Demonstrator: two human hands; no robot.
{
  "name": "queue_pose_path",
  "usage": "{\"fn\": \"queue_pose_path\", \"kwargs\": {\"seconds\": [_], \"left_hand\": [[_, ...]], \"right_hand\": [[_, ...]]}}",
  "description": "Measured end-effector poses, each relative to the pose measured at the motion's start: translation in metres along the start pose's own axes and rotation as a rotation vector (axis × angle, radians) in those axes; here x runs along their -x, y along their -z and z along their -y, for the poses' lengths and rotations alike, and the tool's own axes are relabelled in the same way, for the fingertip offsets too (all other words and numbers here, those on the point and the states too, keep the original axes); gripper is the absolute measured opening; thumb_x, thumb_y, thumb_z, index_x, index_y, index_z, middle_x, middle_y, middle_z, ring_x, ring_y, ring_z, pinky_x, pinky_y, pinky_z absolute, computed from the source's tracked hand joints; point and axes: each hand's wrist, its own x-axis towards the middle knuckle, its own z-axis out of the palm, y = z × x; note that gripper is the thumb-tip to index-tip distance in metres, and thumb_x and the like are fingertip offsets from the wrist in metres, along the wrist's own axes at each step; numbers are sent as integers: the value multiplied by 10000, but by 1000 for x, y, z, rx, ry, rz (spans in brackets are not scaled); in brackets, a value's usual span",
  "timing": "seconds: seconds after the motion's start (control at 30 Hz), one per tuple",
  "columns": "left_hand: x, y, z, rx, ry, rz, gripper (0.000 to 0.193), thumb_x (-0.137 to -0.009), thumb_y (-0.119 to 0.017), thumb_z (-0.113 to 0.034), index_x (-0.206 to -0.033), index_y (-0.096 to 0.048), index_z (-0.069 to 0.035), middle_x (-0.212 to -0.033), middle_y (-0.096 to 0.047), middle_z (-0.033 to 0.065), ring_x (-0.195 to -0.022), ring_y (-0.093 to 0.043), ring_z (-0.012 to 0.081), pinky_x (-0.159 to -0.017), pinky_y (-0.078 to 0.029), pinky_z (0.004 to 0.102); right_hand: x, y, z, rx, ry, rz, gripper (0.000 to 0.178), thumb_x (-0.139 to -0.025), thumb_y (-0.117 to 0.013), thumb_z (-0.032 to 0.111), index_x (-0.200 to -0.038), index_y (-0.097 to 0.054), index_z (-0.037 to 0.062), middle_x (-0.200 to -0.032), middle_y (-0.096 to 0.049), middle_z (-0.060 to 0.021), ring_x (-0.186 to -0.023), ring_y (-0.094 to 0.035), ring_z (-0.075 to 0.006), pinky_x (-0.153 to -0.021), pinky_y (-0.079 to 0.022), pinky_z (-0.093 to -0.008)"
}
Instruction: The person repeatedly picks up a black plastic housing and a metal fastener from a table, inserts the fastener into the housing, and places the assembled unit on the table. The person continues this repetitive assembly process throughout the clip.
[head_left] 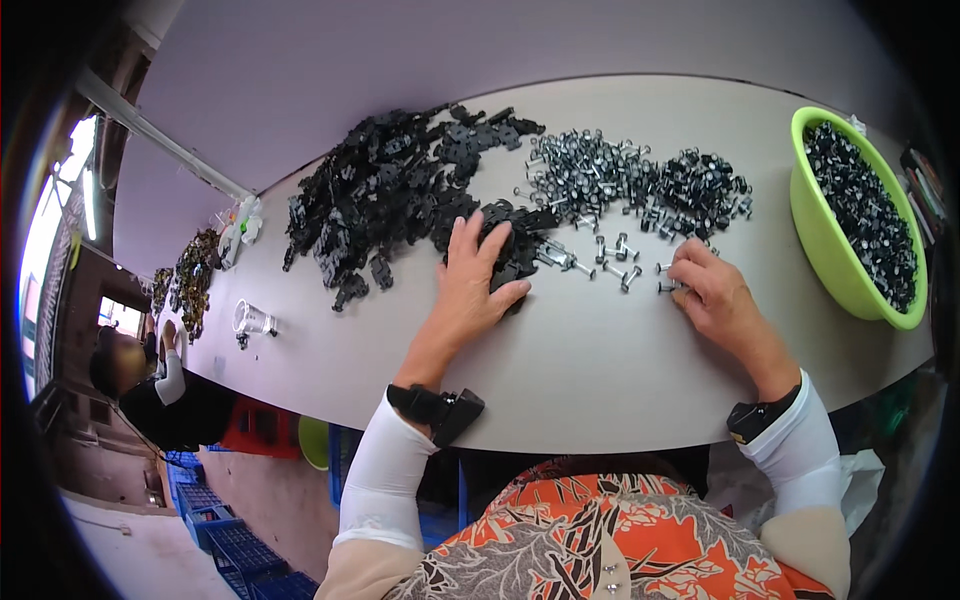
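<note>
On the pale grey worktop (580, 360), the left hand (472, 290) lies with fingers spread flat over black plastic clips (505, 245). Right of the clips, the right hand (715, 295) pinches small silver metal nails (625, 270).

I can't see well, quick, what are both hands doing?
Left hand: open, fingers spread flat on the black plastic pieces.
Right hand: fingers curled at the small metal nails; any grip cannot be told.

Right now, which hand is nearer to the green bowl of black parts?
Right. The right hand rests on the table among loose metal pins, just left of the green bowl. The left hand lies farther left, on a pile of black parts.
</note>
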Motion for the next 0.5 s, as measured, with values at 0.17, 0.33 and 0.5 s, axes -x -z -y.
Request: {"fn": "queue_pose_path", "kwargs": {"seconds": [0.17,0.33,0.5], "left_hand": [[24,-2,-16,283,-85,-119,764,-646,-746,-62,-1341,-429,-91,-1496,-207,199,-1384,-229,346,-1112,-231,386],[39,2,-18,67,-72,-189,395,-596,-786,-57,-911,-549,-26,-1416,-349,226,-1337,-301,403,-1077,-278,434],[43,5,-28,91,-95,-219,190,-642,-714,20,-788,-599,-24,-1344,-485,160,-1342,-328,372,-1079,-280,431]], "right_hand": [[5,8,6,-111,-120,19,231,-692,-551,-81,-899,-561,22,-849,-511,-100,-654,-546,-282,-586,-449,-355],[6,2,-6,-71,-48,25,175,-704,-569,-44,-863,-551,26,-835,-518,-101,-658,-551,-280,-583,-446,-369],[5,2,-8,-78,-53,14,168,-707,-600,-14,-855,-536,31,-836,-525,-97,-659,-556,-280,-594,-447,-387]]}}
